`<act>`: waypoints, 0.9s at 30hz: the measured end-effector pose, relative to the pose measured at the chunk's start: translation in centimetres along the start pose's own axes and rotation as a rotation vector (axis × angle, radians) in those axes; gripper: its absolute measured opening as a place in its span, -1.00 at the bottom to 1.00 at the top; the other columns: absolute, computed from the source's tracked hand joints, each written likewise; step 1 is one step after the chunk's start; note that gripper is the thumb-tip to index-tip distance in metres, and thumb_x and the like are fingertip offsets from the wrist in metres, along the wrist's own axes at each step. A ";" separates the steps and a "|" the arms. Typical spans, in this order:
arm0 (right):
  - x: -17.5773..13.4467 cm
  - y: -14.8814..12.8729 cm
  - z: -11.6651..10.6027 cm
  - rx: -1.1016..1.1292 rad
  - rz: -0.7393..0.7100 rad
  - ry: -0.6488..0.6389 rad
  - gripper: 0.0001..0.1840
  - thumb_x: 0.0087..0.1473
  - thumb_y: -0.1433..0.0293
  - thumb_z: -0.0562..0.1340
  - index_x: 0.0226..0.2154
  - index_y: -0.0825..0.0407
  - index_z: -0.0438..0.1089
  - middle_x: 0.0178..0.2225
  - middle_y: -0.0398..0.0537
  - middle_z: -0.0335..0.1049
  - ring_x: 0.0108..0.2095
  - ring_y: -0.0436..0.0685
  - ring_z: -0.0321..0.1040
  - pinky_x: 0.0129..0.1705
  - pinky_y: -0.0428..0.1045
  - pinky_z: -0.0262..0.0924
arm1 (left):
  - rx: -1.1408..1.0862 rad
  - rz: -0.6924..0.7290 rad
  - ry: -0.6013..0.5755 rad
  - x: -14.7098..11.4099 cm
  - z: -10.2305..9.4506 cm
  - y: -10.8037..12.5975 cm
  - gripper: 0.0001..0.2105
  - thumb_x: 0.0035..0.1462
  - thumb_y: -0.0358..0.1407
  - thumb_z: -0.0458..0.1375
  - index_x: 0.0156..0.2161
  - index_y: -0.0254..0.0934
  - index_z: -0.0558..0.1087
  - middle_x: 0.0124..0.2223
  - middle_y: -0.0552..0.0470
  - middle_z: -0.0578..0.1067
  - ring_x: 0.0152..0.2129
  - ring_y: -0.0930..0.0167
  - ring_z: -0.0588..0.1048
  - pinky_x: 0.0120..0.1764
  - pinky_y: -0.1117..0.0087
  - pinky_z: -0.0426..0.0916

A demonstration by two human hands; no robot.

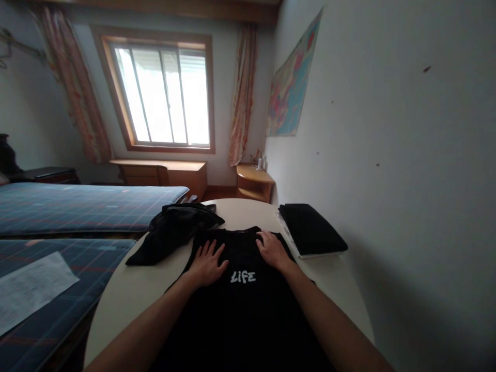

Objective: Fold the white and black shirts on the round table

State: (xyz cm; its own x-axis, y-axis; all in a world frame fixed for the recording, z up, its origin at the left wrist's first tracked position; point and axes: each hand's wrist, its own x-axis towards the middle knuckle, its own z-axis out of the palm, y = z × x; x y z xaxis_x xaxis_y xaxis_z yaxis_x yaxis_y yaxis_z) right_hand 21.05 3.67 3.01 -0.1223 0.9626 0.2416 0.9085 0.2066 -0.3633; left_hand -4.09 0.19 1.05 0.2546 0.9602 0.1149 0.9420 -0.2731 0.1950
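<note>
A black T-shirt (pixel 240 320) with white lettering on it lies spread on a round cream table (pixel 120 310), its collar toward the far side. My left hand (pixel 207 263) rests flat on the shirt's upper left, fingers spread. On the upper right of the shirt lies my right hand (pixel 273 249), its fingers stretched out near the collar. Neither hand grips the cloth. Left of the shirt is a crumpled black garment or bag (pixel 174 227); its exact kind is unclear. A folded black cloth (pixel 313 227) sits to the right on a white, thin backing.
Beds with blue plaid covers (pixel 96 204) stand at the left, one with a paper sheet (pixel 34 289). A white wall (pixel 418 206) runs close along the table's right. Beyond are a wooden desk (pixel 186 175), a corner shelf (pixel 256 175) and a window (pixel 166 98).
</note>
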 end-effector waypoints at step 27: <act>-11.5 5.1 -5.8 0.410 0.252 0.100 -0.72 -0.02 0.29 0.19 -0.19 0.00 0.34 -0.24 0.00 0.49 -0.23 0.13 0.45 -0.15 0.00 0.29 | -0.247 0.483 -0.055 -2.0 1.3 9.5 -0.46 0.27 -0.10 0.01 0.33 -0.08 0.15 0.39 -0.01 0.09 0.34 0.18 0.00 0.31 0.02 -0.05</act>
State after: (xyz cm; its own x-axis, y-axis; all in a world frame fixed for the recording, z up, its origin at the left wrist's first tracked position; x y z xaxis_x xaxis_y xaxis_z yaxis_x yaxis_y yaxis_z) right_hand 29.38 -7.40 3.55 0.1379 0.9742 0.1787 0.6702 0.0410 -0.7411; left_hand 4.62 -4.21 1.36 0.6633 0.7217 0.1980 0.6371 -0.6834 0.3566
